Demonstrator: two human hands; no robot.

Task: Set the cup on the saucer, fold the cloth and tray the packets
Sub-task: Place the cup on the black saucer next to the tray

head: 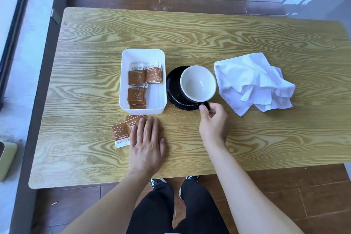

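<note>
We are looking down on a wood-grain surface [190, 40] from the head view. The right hand [213, 121] is pinching the dark handle of the cup [198, 83], thumb and fingers closed on it, at the cup's 6 o'clock. The cup, white inside, is overlapping the right half of the black saucer [175, 89], so its centre is lying toward the saucer's 3 o'clock; we are not able to tell from this angle whether it is resting on the saucer or hanging just above it. In our judgement the seating turns on this offset: the cup is needing a short shift toward 9 o'clock, and the right hand, already on the handle, is the nearer one for it.

The left hand [147, 144] is lying flat and spread, fingers pointing to 12 o'clock, pressing on the loose packets [121, 134] on the surface. These are sitting just at 6 o'clock of the white tray [142, 53], whose long axis is running 12 to 6; further packets are already lying inside it, so the left hand is the nearer one for traying.

The white cloth [250, 80] is lying crumpled and unfolded at the cup's 3 o'clock, just beside the saucer and well apart from the left hand.
</note>
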